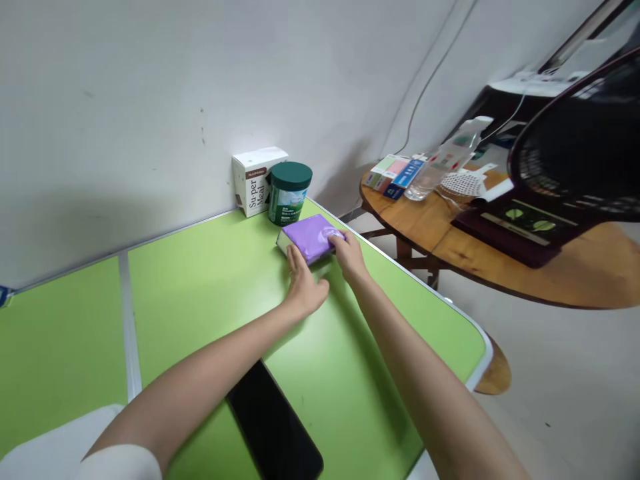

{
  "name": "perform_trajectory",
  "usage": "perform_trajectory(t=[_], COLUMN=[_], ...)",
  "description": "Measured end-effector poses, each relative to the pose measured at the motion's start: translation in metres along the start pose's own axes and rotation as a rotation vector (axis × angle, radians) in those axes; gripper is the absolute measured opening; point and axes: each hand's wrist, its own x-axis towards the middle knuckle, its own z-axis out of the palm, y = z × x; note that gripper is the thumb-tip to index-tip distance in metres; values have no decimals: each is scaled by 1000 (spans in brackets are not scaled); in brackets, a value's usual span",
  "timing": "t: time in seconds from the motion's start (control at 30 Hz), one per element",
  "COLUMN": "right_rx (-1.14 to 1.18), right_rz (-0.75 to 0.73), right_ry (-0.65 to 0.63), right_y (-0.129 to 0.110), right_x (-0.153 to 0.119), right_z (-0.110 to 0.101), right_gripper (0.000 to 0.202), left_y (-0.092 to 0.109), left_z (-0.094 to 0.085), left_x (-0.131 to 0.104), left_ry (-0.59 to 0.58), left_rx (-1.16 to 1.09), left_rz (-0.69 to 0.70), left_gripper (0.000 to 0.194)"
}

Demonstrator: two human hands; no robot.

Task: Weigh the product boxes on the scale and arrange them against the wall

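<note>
A purple, shiny-wrapped pack point(311, 235) with a pale side sits near the far right corner of the green table, slightly tilted. My right hand point(349, 255) grips its right corner, thumb on top and the other fingers mostly hidden. Against the near left side of the pack rest the outstretched fingers of my left hand point(304, 285); its thumb points away to the right. Just behind the pack stand a green lidded tub point(289, 193) and a white "Su-per Meal" box point(256, 180).
A black phone point(277, 423) lies on the green table point(185, 273) under my left forearm. The wall borders the far edge. To the right, a wooden table point(425, 220) bears a plastic bottle point(450, 160), small boxes point(393, 175) and a dark rounded object point(585, 147).
</note>
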Motion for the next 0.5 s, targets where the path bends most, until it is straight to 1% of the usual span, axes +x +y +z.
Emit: perform_trajectory(t=[0.1,0.23,0.37,0.43,0.5], right_rx=[-28,-63,-103,-117,-149], right_rz=[-37,-75,-73,-70,-77], right_ry=[36,55,49,36,31], right_y=[4,8,10,9,4], right_x=[22,35,38,37,31], right_z=[13,25,28,27,25], right_gripper=[38,35,35,39,47], left_y=[-1,-4,-7,-8,-8], left_z=[6,5,3,1,-4], left_x=[22,39,43,42,39], left_ry=[7,16,-12,-20,-16], left_rx=[9,7,31,36,41], left_rz=[-8,22,41,14,-39], left_gripper=[106,107,108,109,109])
